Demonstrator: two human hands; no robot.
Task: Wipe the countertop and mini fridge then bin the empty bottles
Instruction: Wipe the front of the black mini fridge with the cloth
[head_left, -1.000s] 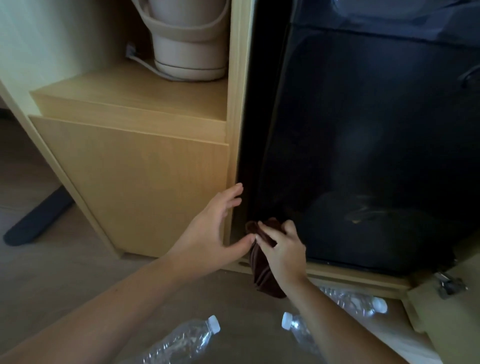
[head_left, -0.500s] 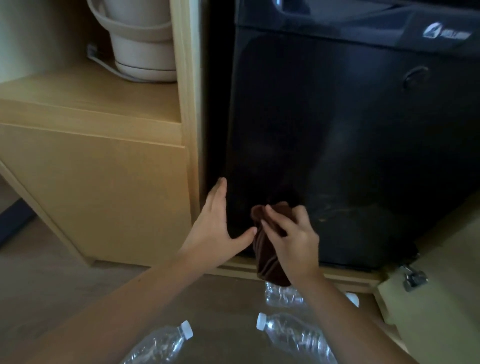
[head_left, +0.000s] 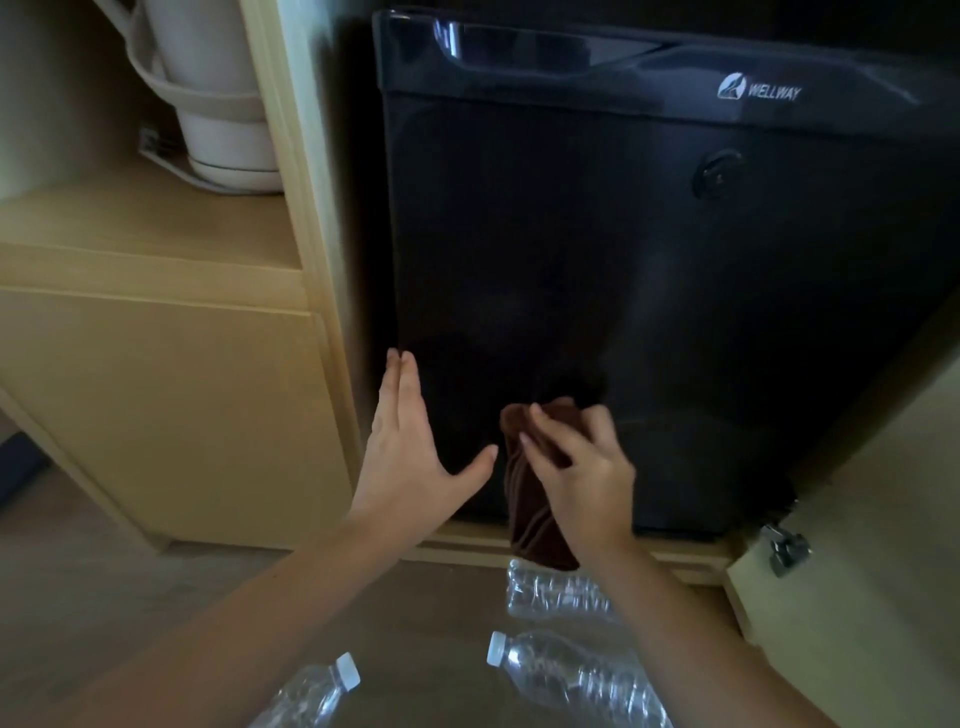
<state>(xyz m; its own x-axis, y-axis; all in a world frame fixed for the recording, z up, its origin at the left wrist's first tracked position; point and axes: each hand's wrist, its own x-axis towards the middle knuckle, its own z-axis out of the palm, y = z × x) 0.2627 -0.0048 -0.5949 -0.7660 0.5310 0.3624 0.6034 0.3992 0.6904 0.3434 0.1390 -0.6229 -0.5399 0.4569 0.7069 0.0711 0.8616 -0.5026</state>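
Note:
A black mini fridge stands inside a wooden cabinet, its door shut. My right hand grips a dark brown cloth and presses it against the lower part of the fridge door. My left hand lies flat with fingers spread on the door's lower left edge, beside the cloth. Three clear empty plastic bottles with white caps lie on the floor below: one at the left, one in the middle, one partly hidden behind my right forearm.
A beige kettle with its cord sits on the wooden shelf left of the fridge, above a shut cabinet door. The open cabinet door with a metal hinge stands at the right. The floor is brown.
The view has shifted right and up, showing more of the fridge door. My left hand slid from the cabinet post onto the fridge door; my right hand with the cloth moved slightly right.

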